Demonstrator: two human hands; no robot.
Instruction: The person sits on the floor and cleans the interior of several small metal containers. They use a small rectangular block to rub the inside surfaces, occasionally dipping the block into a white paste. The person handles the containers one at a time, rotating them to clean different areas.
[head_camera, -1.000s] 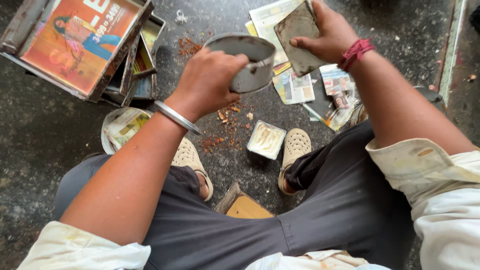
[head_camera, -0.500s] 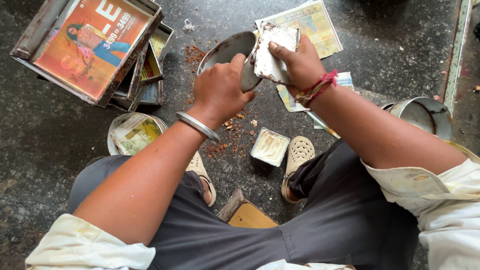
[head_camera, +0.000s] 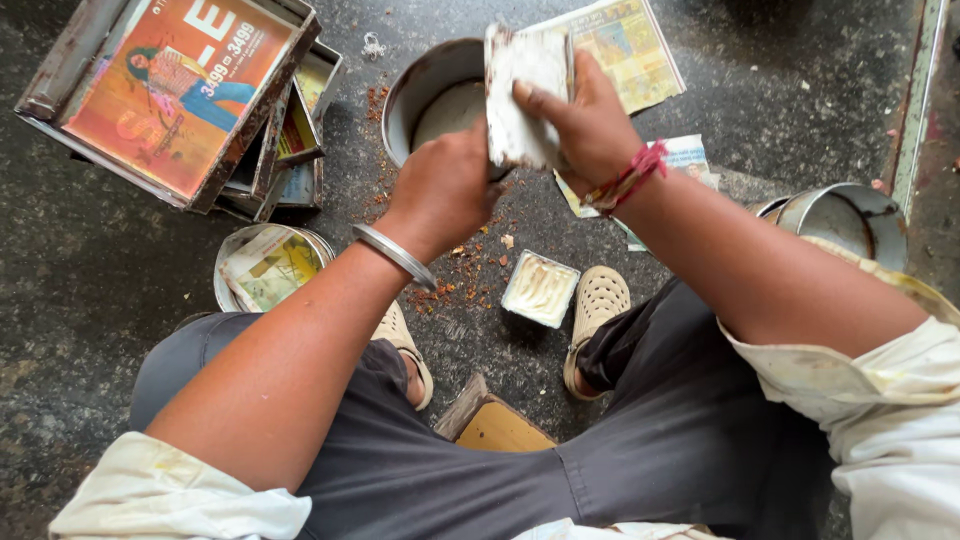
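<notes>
Round tin (head_camera: 430, 95) gripped at the rim by left hand (head_camera: 445, 190); right hand (head_camera: 580, 120) clasping a pale pad (head_camera: 525, 95). Probably light, stiff, greasy: best held by the rim.

- Round metal tin (head_camera: 425, 95): grey, tilted on its side at the far centre, its open mouth showing a pale inside.
- Flat whitish piece (head_camera: 522, 95): smeared, held upright against the tin's right rim.

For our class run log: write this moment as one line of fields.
left hand: grips round metal tin | right hand: presses flat whitish greased sheet at tin rim | floor: small square cream-filled tin
</notes>
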